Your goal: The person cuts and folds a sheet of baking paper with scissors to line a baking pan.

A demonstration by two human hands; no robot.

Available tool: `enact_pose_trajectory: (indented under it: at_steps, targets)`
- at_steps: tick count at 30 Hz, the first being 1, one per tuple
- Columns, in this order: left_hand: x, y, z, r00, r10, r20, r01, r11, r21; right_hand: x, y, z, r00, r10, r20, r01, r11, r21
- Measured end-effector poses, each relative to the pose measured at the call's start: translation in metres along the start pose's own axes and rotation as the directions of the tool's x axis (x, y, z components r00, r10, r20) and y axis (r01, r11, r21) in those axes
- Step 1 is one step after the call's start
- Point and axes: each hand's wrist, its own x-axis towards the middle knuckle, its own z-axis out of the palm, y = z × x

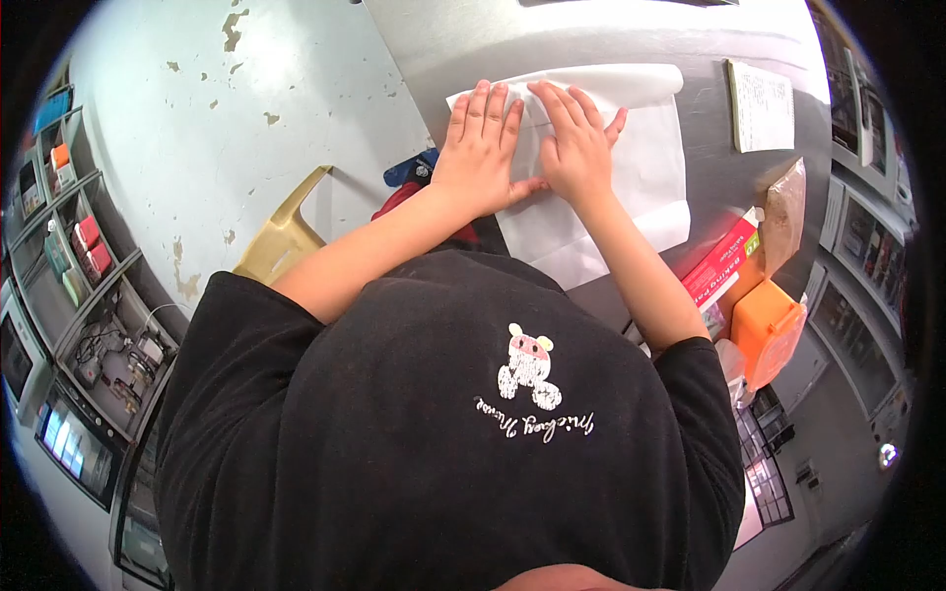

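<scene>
— Our fingers lie spread flat, gripping nothing: left hand and right hand on the white sheet, upper centre.
— We'd best press evenly outward, so it sits flush on the worktop.

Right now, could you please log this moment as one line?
left hand: flat on white paper sheet | right hand: flat on same sheet | surface: grey metal table

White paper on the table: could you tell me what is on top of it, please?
The left hand and right hand lie flat on the paper; anything beneath their palms is hidden.
</scene>
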Motion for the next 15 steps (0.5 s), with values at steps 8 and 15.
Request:
enact_pose_trajectory:
  at_steps: [8,15]
  targets:
    - [0.003,0.004,-0.007,0.996,-0.034,0.087,0.023,0.992,0.123,0.017,-0.016,0.005,0.984,-0.177,0.016,0.177,0.984,-0.016]
    - [0.001,0.002,-0.004,0.999,-0.016,0.043,0.013,0.998,0.069,0.02,0.026,-0.002,0.988,-0.151,0.036,0.155,0.977,-0.144]
